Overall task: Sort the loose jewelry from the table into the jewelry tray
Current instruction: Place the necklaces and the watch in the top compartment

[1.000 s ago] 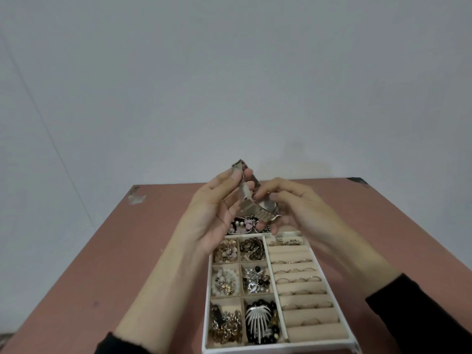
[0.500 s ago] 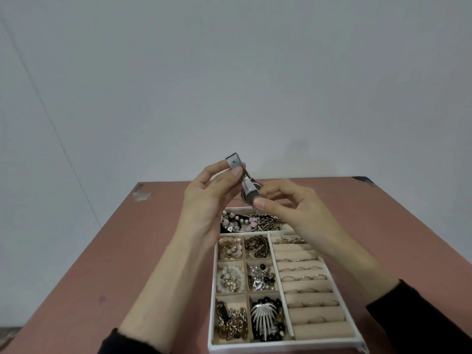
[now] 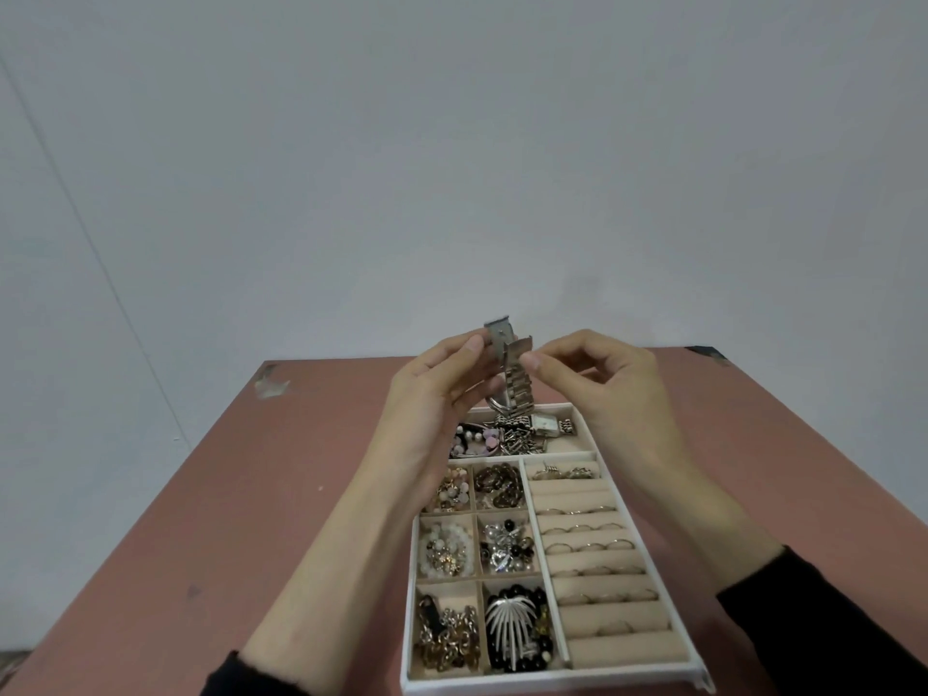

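Black sleeves both sides: left sleeve (image 3: 241, 675) and right sleeve (image 3: 828, 625), plain dark fabric, pushed well up, forearms bare down to left hand (image 3: 427, 399) and right hand (image 3: 607, 389).

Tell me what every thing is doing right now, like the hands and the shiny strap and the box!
metal watch band, held up over the tray's far end, hanging down.
left hand, pinches one end of the band.
right hand, pinches the other end.
jewelry tray, flat on the table, no lid, compartments filled.
rings, tucked between the rolls.
small watch, lying in the far compartment.
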